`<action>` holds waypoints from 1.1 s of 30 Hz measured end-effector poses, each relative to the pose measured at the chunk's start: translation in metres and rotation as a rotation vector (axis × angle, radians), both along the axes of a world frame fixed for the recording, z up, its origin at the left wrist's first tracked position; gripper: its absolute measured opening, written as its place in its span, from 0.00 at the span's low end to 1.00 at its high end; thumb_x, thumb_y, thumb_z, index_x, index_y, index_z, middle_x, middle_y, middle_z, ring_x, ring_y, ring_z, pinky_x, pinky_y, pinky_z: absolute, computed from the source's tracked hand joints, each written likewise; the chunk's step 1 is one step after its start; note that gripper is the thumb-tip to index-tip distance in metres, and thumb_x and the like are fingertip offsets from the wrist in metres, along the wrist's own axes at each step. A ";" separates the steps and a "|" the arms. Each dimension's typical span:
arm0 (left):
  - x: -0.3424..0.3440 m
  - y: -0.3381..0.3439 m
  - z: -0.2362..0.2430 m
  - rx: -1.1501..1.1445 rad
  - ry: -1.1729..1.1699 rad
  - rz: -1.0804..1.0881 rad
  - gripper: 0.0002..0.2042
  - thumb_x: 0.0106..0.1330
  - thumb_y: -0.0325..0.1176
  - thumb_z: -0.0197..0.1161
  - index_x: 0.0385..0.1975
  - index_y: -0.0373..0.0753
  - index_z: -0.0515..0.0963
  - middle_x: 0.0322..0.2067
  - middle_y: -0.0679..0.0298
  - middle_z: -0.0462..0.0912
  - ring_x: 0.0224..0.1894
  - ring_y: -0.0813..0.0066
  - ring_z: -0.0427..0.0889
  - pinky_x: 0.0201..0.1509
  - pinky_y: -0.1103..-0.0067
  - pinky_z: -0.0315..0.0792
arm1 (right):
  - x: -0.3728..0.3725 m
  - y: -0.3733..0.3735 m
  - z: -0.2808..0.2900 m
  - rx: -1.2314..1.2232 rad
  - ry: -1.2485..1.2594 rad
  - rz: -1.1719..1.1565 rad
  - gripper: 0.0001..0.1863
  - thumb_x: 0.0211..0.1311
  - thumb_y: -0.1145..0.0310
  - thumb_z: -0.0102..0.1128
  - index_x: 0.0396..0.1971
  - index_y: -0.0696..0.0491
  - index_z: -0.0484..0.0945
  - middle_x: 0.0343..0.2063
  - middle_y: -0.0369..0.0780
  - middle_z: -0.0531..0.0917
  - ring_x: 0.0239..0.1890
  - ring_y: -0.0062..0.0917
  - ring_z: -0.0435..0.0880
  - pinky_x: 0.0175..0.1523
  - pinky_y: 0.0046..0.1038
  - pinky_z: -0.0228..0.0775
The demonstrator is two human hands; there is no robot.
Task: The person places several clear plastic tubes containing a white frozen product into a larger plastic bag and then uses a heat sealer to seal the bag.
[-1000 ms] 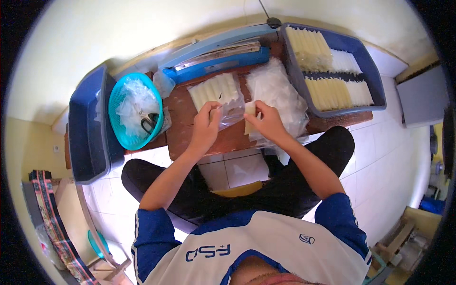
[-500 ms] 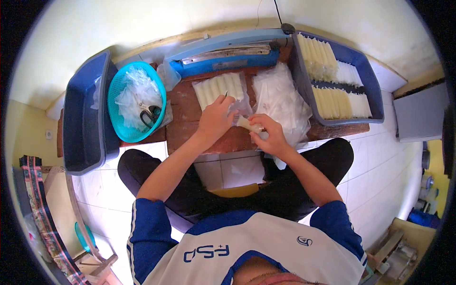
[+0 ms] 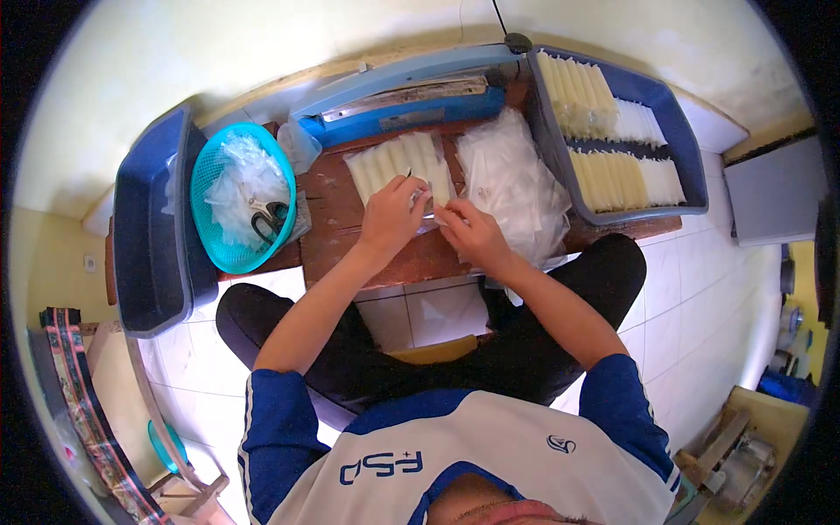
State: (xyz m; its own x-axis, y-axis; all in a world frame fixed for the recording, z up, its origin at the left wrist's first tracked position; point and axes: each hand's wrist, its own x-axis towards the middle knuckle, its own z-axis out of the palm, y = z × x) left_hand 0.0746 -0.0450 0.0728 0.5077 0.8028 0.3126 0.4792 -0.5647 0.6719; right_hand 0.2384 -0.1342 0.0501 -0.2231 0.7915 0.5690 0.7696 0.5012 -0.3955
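A clear plastic bag (image 3: pixel 355 168) lies on the brown wooden table, with a row of pale cream sticks (image 3: pixel 391 156) side by side in it. My left hand (image 3: pixel 394 214) is closed on the bag's near edge. A small dark pointed tip (image 3: pixel 409 172) shows by its fingers; what it belongs to is hidden. Close beside it, my right hand (image 3: pixel 472 233) has its fingers pinched at the bag's mouth, around a pale stick that they mostly cover. Just right of the filled bag lies a heap of clear plastic bags (image 3: pixel 512 179).
A grey bin (image 3: pixel 691 175) at the right holds rows of similar sticks. Behind the bag stands a blue bar-shaped machine, likely a sealer (image 3: pixel 402 114). Leftward are a turquoise basket (image 3: pixel 199 188) with plastic scraps, black-handled scissors (image 3: pixel 269 222) and a dark blue tub (image 3: pixel 149 236).
My right hand has moved left and slightly away from me, bringing the pale stick to the bag's mouth. My left hand stays at the bag's edge. The whole view has shifted a little.
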 end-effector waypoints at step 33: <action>-0.001 -0.007 -0.011 0.010 -0.054 -0.099 0.06 0.56 0.23 0.61 0.33 0.37 0.78 0.32 0.55 0.80 0.36 0.55 0.81 0.40 0.69 0.75 | -0.002 0.013 -0.040 -0.213 -0.387 -0.265 0.04 0.55 0.71 0.54 0.30 0.54 0.74 0.27 0.41 0.71 0.23 0.32 0.81 0.24 0.31 0.73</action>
State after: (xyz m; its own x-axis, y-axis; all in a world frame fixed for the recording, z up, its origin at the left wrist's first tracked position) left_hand 0.0737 -0.0523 0.0616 0.5664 0.7465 0.3491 0.3841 -0.6139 0.6896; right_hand 0.2360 -0.1213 0.0105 -0.1622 0.9386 0.3046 0.9695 0.2091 -0.1282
